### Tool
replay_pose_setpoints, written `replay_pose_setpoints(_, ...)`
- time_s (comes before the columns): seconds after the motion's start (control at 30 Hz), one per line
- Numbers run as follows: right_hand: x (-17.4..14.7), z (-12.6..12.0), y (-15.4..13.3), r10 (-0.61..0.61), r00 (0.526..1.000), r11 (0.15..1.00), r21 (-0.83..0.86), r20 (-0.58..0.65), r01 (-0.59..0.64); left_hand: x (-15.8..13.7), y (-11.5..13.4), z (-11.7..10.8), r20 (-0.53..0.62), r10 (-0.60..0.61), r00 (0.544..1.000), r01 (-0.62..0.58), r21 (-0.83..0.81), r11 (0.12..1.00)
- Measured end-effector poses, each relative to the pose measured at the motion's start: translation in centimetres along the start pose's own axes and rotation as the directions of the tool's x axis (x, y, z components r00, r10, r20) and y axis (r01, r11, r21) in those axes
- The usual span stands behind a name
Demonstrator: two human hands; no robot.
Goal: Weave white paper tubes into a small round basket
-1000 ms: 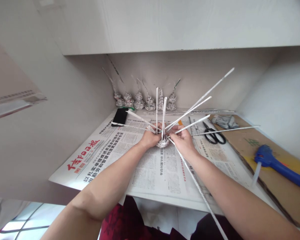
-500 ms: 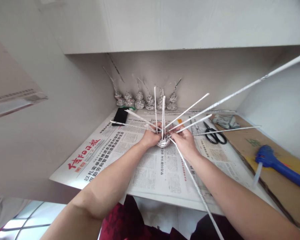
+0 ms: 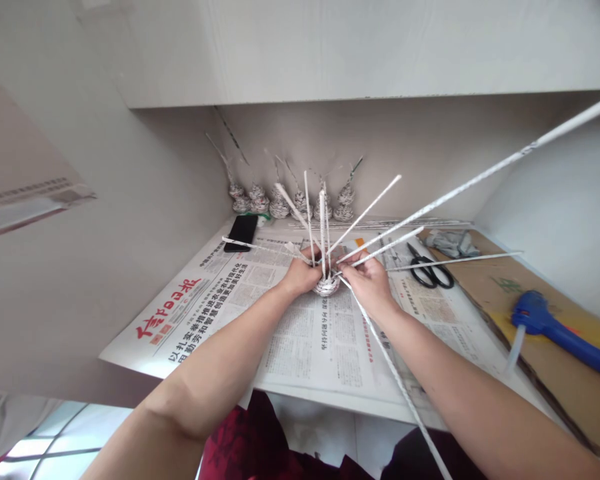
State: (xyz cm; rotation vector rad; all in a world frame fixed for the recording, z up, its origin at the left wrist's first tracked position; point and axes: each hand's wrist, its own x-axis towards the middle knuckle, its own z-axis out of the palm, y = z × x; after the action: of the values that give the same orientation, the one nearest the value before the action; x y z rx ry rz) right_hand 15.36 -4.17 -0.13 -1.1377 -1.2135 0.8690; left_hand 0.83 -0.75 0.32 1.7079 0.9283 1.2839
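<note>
Between my hands sits a small round woven paper base (image 3: 327,286), with several rolled paper sticks fanning up and outward from it. My left hand (image 3: 304,272) is closed on the left side of this weave, fingertips around its rim. On the other side, my right hand (image 3: 369,275) pinches near the rim where the sticks meet the weave. One long paper stick (image 3: 450,197) reaches far up to the right, and another paper stick (image 3: 397,377) runs down past my right forearm. My fingertips hide part of the rim.
Newspaper (image 3: 300,333) covers the table. Several finished woven gourd shapes (image 3: 280,202) line the back wall, near a black phone (image 3: 241,233). Black scissors (image 3: 431,272), a crumpled cloth (image 3: 451,244), cardboard (image 3: 520,320) and a blue glue gun (image 3: 555,327) lie at right. A shelf panel hangs overhead.
A stick on the left side has swung from a low slant to a steeper upright angle. The long right stick has shifted slightly outward. Both hands stay nearly in place.
</note>
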Motion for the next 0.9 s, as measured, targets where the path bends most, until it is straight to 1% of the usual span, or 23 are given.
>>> replay_pose_setpoints(0.2,-0.3,0.0,-0.2,-0.025,0.998,0.999,-0.027,0.051,0.026,0.1,0.5,-0.1,0.022,-0.009,1.0,0.01,-0.025,1.0)
replay_pose_setpoints(0.4,-0.3,-0.1,-0.4,-0.046,0.996,0.997,-0.055,0.07,0.05,0.0,0.7,-0.1,0.015,-0.035,0.999,0.036,-0.015,0.999)
replay_pose_setpoints(0.53,-0.3,-0.1,-0.3,-0.058,0.995,0.99,-0.124,0.082,0.068,0.0,0.8,-0.1,0.015,-0.018,1.0,0.018,-0.019,1.0)
replay_pose_setpoints(0.63,-0.5,-0.2,-0.6,-0.052,0.993,0.983,-0.171,0.109,0.071,0.0,0.9,-0.1,0.005,-0.011,1.0,0.011,0.002,1.0)
replay_pose_setpoints(0.73,-0.7,-0.2,-1.0,-0.057,0.993,0.974,-0.212,0.104,0.078,0.0,0.8,-0.3,0.0,-0.024,1.0,0.024,0.023,0.999)
replay_pose_setpoints(0.9,-0.8,-0.1,-1.2,-0.056,0.992,0.972,-0.221,0.113,0.08,0.0,0.5,-0.4,-0.001,-0.025,1.0,0.025,0.088,0.996)
